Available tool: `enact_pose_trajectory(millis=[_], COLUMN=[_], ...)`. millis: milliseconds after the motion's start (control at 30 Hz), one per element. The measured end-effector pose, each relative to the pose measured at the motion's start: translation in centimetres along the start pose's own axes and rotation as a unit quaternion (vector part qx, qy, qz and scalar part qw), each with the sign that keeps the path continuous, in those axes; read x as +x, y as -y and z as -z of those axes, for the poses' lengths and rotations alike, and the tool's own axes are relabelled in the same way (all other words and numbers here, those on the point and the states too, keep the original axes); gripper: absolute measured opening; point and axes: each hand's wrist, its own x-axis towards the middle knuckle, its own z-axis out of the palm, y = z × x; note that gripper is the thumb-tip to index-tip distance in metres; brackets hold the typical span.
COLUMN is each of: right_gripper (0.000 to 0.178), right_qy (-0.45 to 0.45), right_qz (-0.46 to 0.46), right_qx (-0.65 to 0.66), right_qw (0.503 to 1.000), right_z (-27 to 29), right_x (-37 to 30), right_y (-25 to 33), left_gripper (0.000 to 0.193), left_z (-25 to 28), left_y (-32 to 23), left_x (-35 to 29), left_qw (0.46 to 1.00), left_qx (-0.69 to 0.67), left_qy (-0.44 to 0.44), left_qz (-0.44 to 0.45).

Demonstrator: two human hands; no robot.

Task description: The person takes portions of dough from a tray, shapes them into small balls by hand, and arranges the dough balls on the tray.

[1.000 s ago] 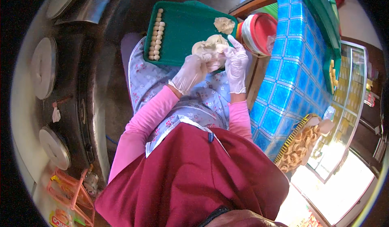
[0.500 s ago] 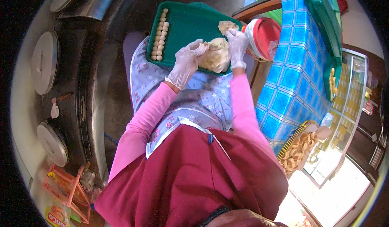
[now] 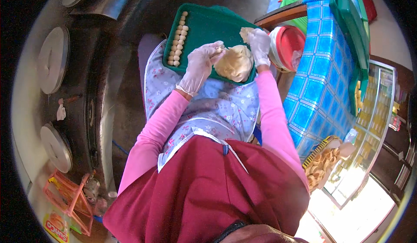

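Observation:
On my lap rests a green tray point(image 3: 213, 21) with two side-by-side rows of small pale dough balls point(image 3: 177, 43) along its left side. A large, smooth lump of dough point(image 3: 236, 66) sits at the tray's near right corner. My left hand point(image 3: 200, 66), in a clear glove, is just left of the lump, thumb and fingers pinched on a small bit of dough at their tips. At the tray's right edge my gloved right hand point(image 3: 259, 47) grips a torn, flattened piece of dough point(image 3: 246, 34), part of it hidden by the fingers.
To the right stands a table with a blue checked cloth point(image 3: 310, 87), bearing a basket of brown pieces point(image 3: 321, 165). A red-lidded tub point(image 3: 290, 42) is beside the tray. A dark stove-like unit with round lids point(image 3: 54, 60) lines the left, above an orange rack point(image 3: 69, 199).
My right hand has turned and shifted slightly right with its dough piece. The big lump looks rounder, and my left fingertips have come off its edge. The whole view has shifted a little.

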Motion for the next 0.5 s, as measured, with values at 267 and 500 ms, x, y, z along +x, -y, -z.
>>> enact_pose_trajectory(millis=[267,500], right_gripper=[0.021,0.018], right_qy=[0.175,0.028], right_qz=[-0.262,-0.104], right_qx=[0.739,0.531], right_qw=[0.596,0.841], right_z=[5.4,3.7], right_x=[-7.8,-10.0], right_y=[8.9,8.7], left_gripper=[0.025,0.020], left_z=[-0.1,-1.4], left_y=[1.6,1.7], left_x=[-0.3,-1.2], left_qw=[0.993,0.996], left_qx=[0.091,0.087], left_qy=[-0.068,-0.008], left_qz=[-0.028,-0.003])
